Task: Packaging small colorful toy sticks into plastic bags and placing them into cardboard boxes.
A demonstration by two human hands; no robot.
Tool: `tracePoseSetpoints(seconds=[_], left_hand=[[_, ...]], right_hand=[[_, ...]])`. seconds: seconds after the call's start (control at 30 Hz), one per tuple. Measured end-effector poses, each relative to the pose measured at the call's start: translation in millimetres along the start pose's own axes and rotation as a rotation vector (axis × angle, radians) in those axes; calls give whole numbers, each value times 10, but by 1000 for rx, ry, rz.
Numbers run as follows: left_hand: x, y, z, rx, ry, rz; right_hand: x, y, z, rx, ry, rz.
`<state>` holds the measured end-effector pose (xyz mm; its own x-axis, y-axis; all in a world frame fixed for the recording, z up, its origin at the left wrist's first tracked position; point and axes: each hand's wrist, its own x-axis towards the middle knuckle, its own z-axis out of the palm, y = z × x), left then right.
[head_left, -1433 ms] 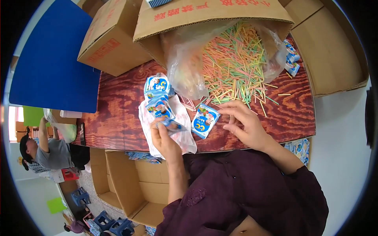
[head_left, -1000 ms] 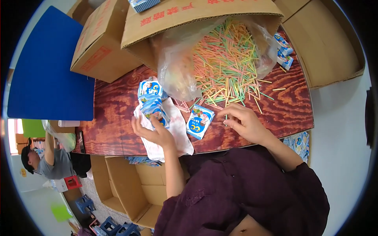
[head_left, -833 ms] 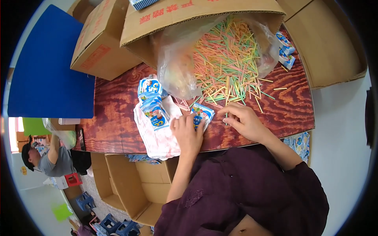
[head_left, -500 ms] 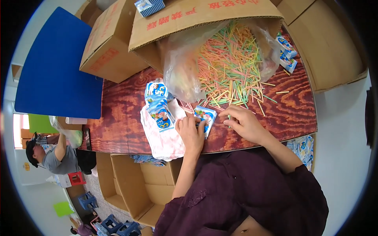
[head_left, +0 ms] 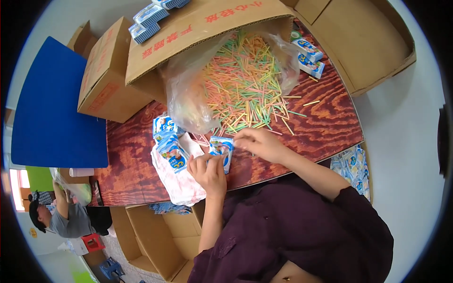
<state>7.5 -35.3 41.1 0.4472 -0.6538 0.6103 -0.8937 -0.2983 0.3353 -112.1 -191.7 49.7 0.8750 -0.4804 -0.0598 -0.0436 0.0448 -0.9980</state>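
My left hand [head_left: 207, 175] rests at the table's near edge, fingers bent over a small blue-and-white packet [head_left: 221, 147] and gripping its lower left side. My right hand [head_left: 262, 145] is at that packet's right edge, fingers curled together; what lies between them is hidden. Just beyond, a heap of thin pink, yellow and green sticks [head_left: 243, 82] spills from a plastic-lined carton [head_left: 207, 28] lying on its side. Left of my left hand, several similar packets [head_left: 172, 153] lie partly on a pink-and-white cloth [head_left: 172, 186].
More packets lie on the carton [head_left: 150, 16] and at the table's right [head_left: 309, 56]. A closed carton [head_left: 115, 75] and a blue panel [head_left: 56, 108] stand left. Open boxes sit below the table [head_left: 163, 240] and at right [head_left: 358, 42]. A person [head_left: 71, 219] works far left.
The view has shifted, so the table sits further left and lower. My right hand has come closer to the packet's edge; my left hand stays on the packet.
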Motion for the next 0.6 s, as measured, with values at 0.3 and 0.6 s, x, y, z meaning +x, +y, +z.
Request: tracePoseSetpoints(seconds=[0.3,0.6], left_hand=[[29,305,-93,-547,-94,-572],[-15,121,-2,-384,-246,-288]], right_hand=[[110,36,131,-168,20,-173],[67,60,-88,-326,97,-229]])
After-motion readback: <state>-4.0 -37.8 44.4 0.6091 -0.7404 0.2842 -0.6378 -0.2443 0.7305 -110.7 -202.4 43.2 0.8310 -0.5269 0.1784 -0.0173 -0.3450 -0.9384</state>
